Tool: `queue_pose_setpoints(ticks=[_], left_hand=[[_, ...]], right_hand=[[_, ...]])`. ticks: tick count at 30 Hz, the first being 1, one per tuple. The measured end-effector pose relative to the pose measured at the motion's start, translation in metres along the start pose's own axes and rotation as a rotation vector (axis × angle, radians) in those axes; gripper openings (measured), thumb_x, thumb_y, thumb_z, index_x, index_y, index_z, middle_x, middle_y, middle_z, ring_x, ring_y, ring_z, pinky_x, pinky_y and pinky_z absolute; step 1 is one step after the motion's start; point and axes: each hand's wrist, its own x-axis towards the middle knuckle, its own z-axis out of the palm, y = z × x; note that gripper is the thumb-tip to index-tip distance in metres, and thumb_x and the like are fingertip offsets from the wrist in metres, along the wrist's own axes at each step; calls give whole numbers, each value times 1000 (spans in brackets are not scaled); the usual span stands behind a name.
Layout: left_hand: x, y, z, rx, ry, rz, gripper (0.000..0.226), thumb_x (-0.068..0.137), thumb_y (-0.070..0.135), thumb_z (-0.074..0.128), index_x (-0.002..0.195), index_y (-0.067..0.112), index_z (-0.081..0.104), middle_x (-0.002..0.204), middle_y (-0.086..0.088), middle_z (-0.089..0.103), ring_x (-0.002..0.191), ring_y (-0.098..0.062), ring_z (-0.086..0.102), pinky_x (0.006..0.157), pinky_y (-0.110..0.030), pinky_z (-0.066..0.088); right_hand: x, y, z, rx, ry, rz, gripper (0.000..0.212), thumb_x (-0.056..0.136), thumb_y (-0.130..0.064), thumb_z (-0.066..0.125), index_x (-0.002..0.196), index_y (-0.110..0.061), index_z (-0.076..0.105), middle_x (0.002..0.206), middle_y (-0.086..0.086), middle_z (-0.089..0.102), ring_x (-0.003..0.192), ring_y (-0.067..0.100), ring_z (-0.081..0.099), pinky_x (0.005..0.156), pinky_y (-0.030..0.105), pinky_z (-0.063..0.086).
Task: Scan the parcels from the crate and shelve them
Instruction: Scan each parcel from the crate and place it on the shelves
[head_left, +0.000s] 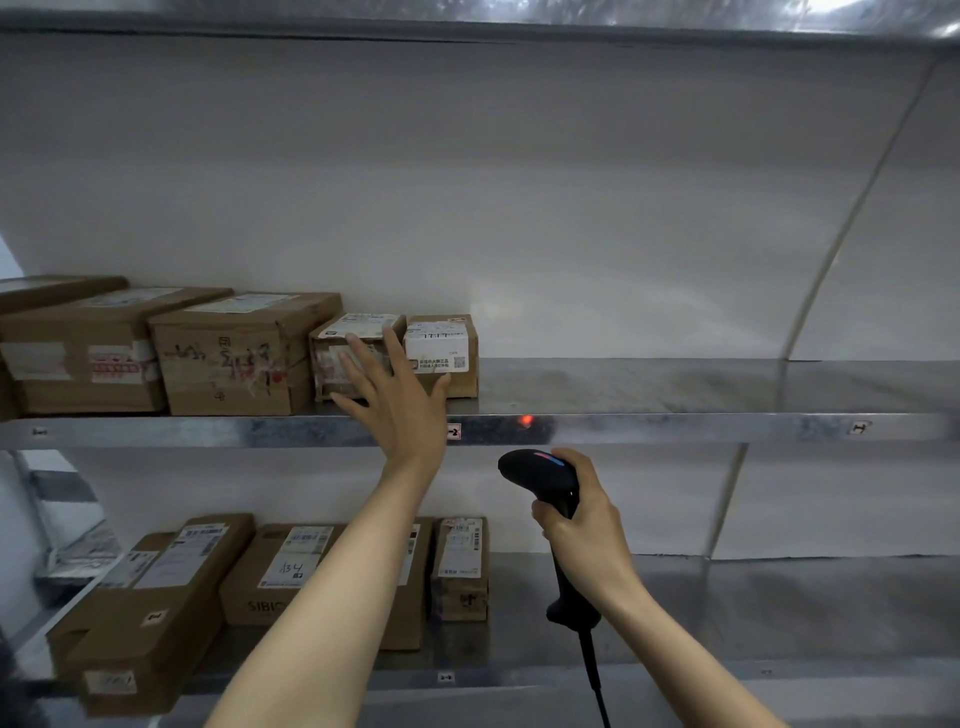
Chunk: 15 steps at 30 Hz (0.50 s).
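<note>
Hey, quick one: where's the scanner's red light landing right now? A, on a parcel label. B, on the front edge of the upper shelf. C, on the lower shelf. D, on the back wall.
B: the red dot glows on the front edge of the upper shelf, just above the scanner and to the right of the parcels.

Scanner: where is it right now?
Head view, right of centre: the scanner is gripped in the right hand, just below the front edge of the upper shelf, with the left hand up to its left.
</note>
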Motion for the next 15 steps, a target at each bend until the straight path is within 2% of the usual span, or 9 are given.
queue_pose_setpoints(ticks=[6, 11, 15], left_hand=[[2, -1, -3, 21, -15, -27, 95, 88, 45, 62, 153, 22, -4, 158, -17, -14, 145, -35, -12, 110, -64, 1], [-8, -5, -7, -27, -22, 82, 82, 94, 54, 44, 153, 22, -3, 159, -14, -13, 146, -32, -11, 111, -63, -2], [-18, -18, -13, -50, -80, 132, 85, 91, 65, 34, 153, 23, -6, 160, -11, -13, 147, -28, -12, 112, -61, -4]], right_hand=[[-4, 0, -4, 8, 0, 5, 51, 87, -3, 58, 115, -42, 42, 93, -13, 60, 72, 4, 60, 57, 10, 45], [-8, -2, -7, 21, -1, 8, 50, 86, -2, 58, 116, -40, 44, 95, -12, 60, 75, 6, 60, 58, 9, 45], [-14, -6, -10, 36, -15, -5, 50, 86, -2, 57, 117, -39, 44, 94, -9, 60, 68, 0, 59, 55, 9, 44]])
